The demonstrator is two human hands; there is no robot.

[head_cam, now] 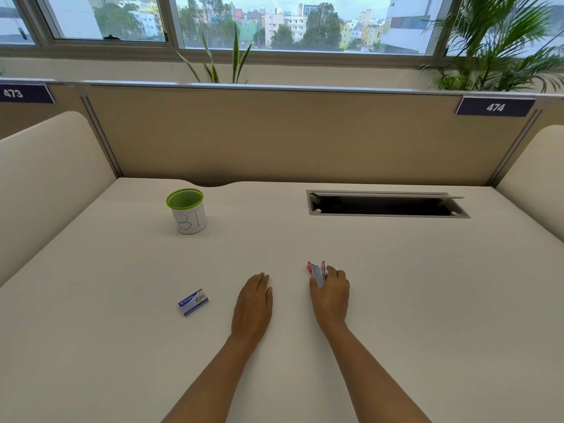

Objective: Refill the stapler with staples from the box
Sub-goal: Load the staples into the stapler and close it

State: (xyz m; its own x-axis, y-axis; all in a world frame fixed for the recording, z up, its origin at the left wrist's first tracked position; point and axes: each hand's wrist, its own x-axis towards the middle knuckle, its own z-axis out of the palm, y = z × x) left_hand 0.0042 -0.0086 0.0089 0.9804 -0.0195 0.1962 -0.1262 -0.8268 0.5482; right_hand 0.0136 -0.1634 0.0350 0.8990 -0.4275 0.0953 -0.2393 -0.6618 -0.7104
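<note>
The right hand [331, 293] curls round the stapler [317, 274] near the desk's [396, 285] middle, hiding most of it; only a pink end and grey metal edges show, and whether it is open is unclear; the left hand [253, 303] lies flat, palm down, fingers together, holding nothing; the box [193, 302], small blue-and-white card, rests closed well left; a green-rimmed mesh cup [186, 210] stands farther back.

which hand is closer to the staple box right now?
Left. The left hand lies flat on the desk just right of the staple box, not touching it. The right hand is farther right, gripping the stapler.
</note>
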